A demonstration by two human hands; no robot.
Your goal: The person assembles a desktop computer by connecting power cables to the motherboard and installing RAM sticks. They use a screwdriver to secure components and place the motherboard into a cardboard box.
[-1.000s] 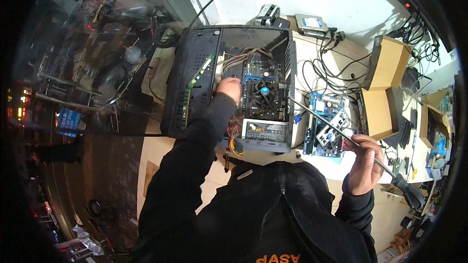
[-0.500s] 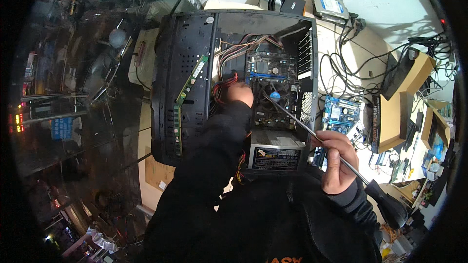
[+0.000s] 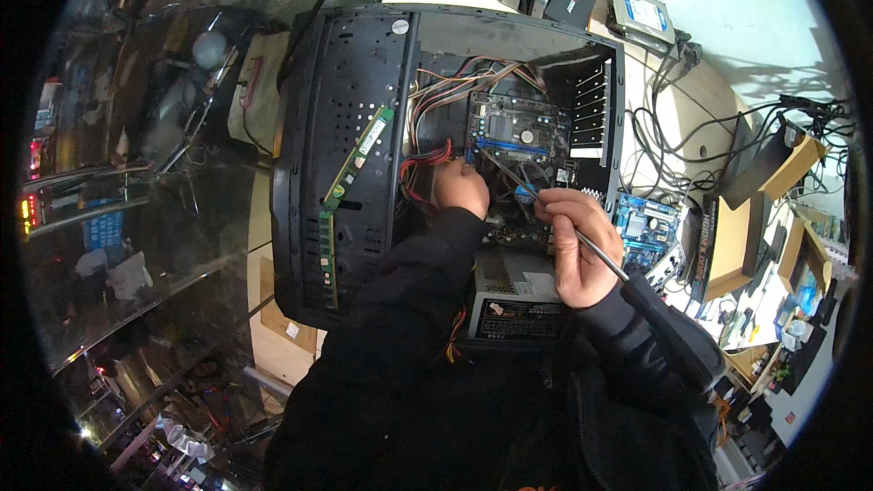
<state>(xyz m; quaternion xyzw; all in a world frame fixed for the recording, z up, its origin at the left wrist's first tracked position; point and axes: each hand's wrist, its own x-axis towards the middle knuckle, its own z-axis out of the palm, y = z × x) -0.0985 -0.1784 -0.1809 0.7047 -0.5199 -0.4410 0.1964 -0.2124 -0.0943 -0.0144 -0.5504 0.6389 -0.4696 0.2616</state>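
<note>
Head view showed a long screwdriver (image 3: 611, 265) slanting over an open black computer case (image 3: 350, 59), its thin shaft grey metal and its thick handle black. The right hand (image 3: 582, 245) gripped it by the shaft, thumb along one side, the handle lying back over the right sleeve. The tip pointed down at the left end of a blue slot (image 3: 512, 145) on the motherboard (image 3: 546, 118); whether it touched could not be told. That board was dark, with a round silver battery and a ribbed grey heatsink. The left hand (image 3: 460, 186) was curled at the board's left edge, beside red and black wires (image 3: 427, 157); whether its fingers pinched anything could not be told. Two green memory modules (image 3: 364, 153) lay end to end on the case's left part, and a boxy power supply (image 3: 518, 277) sat nearest the person.
</note>
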